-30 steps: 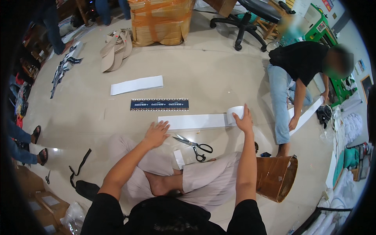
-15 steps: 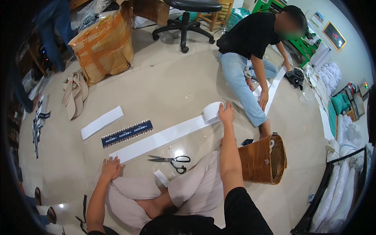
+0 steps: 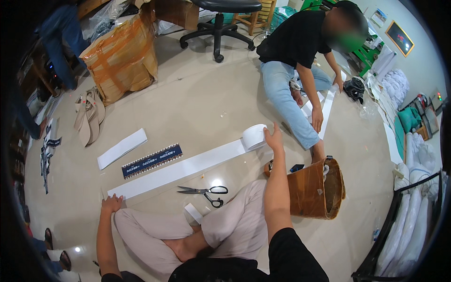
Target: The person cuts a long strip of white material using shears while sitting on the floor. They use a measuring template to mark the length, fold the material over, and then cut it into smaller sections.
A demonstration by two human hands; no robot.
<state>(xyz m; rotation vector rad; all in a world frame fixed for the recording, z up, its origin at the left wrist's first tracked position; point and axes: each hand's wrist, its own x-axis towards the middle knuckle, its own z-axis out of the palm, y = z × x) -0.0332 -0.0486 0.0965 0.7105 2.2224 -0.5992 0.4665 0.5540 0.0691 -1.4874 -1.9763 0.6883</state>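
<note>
While touching white strip (image 3: 181, 171) with left hand (image 3: 112, 204) and roll (image 3: 254, 137) with right hand (image 3: 274, 138), cannot tell either grip but see part laid flat and rest left wound.

Box (image 3: 123, 61): tan, taped
Chair (image 3: 218, 30): black, wheeled, right of the box
Bin (image 3: 307, 192): brown, open
Co-worker (image 3: 289, 56): black shirt, blue jeans, seated
Wall (image 3: 414, 80): 1 yellow-edged frame (image 3: 400, 38)

Plain white strip (image 3: 181, 169), navy band (image 3: 152, 161) with brown-and-white patterned edges
</note>
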